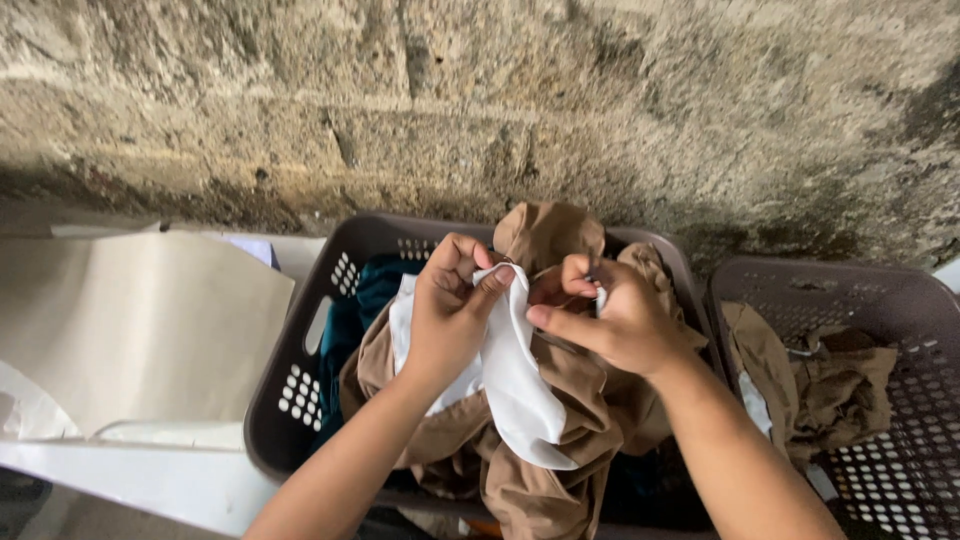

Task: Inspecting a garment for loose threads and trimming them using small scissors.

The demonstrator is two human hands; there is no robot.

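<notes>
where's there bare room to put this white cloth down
Bare room: the pale sheet left of the near basket, and the holed floor at the front right of the right basket, beside its brown clothes. Crowded: the near basket, heaped with brown cloth under both hands gripping the white cloth.

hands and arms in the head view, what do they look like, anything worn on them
Both forearms are bare as far as the picture shows: no sleeves, cuffs or gloves in view. The left hand and the right hand show no watch or bracelet at the wrists. No ring can be made out on the visible fingers. Fingernails look short and unpainted. Upper arms are out of frame.
</notes>
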